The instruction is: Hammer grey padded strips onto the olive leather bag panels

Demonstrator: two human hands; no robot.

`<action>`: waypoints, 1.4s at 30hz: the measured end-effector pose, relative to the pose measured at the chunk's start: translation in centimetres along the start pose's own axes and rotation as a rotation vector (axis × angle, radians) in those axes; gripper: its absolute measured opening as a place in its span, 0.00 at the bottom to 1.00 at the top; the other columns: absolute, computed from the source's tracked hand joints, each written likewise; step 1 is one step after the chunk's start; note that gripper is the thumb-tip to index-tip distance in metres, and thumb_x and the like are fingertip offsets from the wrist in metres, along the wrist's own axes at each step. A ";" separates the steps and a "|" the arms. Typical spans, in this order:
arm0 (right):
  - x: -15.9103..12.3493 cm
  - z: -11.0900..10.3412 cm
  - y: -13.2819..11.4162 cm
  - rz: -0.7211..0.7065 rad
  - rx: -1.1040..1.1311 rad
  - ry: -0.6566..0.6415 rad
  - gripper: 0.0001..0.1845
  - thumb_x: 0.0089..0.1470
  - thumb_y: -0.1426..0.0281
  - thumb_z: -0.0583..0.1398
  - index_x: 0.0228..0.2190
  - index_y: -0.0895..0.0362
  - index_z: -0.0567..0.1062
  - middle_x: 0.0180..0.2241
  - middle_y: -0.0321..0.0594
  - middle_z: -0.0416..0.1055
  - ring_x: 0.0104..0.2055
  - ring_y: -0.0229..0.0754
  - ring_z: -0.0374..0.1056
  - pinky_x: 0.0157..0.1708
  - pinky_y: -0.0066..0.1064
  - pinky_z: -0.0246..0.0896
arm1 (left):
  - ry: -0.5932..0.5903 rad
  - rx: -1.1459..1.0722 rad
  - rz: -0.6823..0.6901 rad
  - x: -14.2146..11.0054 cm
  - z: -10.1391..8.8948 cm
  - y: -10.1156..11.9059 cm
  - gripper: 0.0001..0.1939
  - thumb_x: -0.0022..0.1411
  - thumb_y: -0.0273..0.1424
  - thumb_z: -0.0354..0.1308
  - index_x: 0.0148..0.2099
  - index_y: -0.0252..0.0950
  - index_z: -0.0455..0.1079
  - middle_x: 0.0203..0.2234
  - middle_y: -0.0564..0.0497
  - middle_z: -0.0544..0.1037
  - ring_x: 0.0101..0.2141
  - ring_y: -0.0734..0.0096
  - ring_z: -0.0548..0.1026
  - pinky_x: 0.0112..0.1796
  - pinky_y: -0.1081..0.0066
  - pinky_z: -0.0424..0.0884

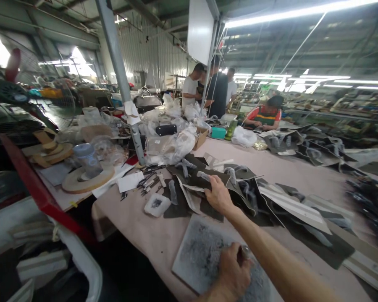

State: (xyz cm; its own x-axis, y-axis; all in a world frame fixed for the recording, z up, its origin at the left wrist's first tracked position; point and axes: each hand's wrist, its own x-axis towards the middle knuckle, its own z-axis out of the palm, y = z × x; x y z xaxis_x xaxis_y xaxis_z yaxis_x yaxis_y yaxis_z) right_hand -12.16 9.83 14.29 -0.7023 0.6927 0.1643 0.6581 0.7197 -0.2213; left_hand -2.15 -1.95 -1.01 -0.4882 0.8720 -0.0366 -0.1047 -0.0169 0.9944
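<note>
My right hand [219, 195] reaches out over a stack of dark flat panels [236, 191], its fingers closed on the edge of the nearest dark panel [193, 178]. Strips wrapped in clear plastic [203, 175] are attached to the panels. Nearer to me, my left hand [234, 270] is curled round a short tool with a round metal end [245, 250]; the rest of it is hidden in the palm. That hand is over a grey, black-smudged slab [198, 251] on the table. A small white dish [157, 204] with dark residue stands to the left of the panels.
The table [135, 226] has a pinkish cover. Scattered hand tools [151, 182], tape rolls [88, 178] and a plastic jar [87, 159] are at left. Plastic-wrapped bags [171, 142] pile up behind, near a metal post [118, 67]. A lined bin [78, 256] stands lower left. Several people are beyond.
</note>
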 end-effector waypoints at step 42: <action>-32.6 6.7 6.3 0.529 0.462 0.265 0.24 0.66 0.65 0.48 0.59 0.62 0.65 0.47 0.54 0.78 0.45 0.52 0.77 0.43 0.43 0.72 | -0.347 -0.097 -0.009 3.3 3.2 0.5 0.14 0.56 0.37 0.68 0.41 0.35 0.72 0.34 0.47 0.82 0.35 0.66 0.80 0.41 0.68 0.74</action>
State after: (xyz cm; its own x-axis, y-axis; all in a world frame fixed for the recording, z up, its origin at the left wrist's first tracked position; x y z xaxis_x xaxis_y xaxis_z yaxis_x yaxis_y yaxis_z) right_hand 13.09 -8.51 1.05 -0.1963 0.9710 0.1368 0.6674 0.2345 -0.7068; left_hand -1.05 2.42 -0.31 -0.1650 0.9863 0.0075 -0.1976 -0.0405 0.9795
